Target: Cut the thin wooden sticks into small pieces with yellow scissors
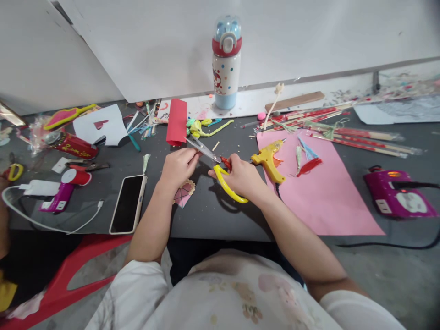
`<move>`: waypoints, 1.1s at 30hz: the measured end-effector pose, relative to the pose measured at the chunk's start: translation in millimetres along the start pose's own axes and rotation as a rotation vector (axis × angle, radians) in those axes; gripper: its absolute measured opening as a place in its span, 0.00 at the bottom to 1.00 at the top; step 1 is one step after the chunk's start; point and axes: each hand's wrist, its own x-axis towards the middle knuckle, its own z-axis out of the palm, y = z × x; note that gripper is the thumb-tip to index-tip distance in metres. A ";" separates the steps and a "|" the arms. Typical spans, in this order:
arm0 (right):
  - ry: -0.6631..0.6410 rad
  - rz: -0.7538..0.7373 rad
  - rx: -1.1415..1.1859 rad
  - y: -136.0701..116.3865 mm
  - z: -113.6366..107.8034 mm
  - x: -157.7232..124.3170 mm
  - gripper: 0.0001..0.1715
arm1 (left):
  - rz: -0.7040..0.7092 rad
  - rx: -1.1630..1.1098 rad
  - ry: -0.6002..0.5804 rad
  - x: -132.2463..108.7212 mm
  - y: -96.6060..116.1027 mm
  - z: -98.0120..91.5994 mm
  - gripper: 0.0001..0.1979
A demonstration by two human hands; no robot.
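My right hand [242, 176] grips yellow-handled scissors [223, 176] whose blades [202, 149] point up and left, over a dark grey table [213, 215]. My left hand [178, 167] is closed near the blades, its fingers pinched on something small I cannot make out. A small pink folded paper piece with a scalloped edge [184, 192] lies under the left wrist. A yellow glue gun [270, 158] lies just right of my right hand, on a pink paper sheet [326, 197].
A phone [128, 204] lies left of my left arm, beside a white cable [51, 224] and charger. A red paper roll [176, 121], a polka-dot bottle [226, 62], bundled sticks [343, 128], red tassels [307, 166] and a purple device [395, 197] surround the hands. A red chair [68, 275] stands lower left.
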 end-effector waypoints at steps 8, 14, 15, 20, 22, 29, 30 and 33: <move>-0.093 -0.047 0.185 4.1 -8.7 0.9 0.16 | -0.051 -0.001 -0.078 2.8 -4.2 0.0 0.13; -0.089 -0.060 0.207 4.7 -5.5 1.0 0.17 | -0.069 -0.135 -0.073 4.9 -4.5 -2.7 0.14; -0.082 -0.069 0.206 4.5 -5.1 0.6 0.17 | -0.074 -0.172 -0.072 5.0 -4.4 -3.9 0.14; -0.056 -0.103 0.242 3.5 -3.5 -1.0 0.24 | -0.156 -0.387 -0.077 5.0 -2.1 -9.5 0.15; -0.064 -0.107 0.259 3.2 -3.4 -1.4 0.26 | -0.192 -0.439 -0.058 5.0 -0.4 -10.6 0.15; -0.042 -0.079 0.260 3.1 -8.7 -0.3 0.22 | -0.183 -0.411 -0.051 5.9 0.7 -10.2 0.15; -0.043 -0.071 0.256 2.9 -9.7 0.0 0.21 | -0.179 -0.397 -0.058 6.0 0.3 -9.6 0.16; -0.057 -0.051 0.241 2.4 -11.7 0.8 0.19 | -0.186 -0.373 -0.075 5.9 -0.5 -8.1 0.16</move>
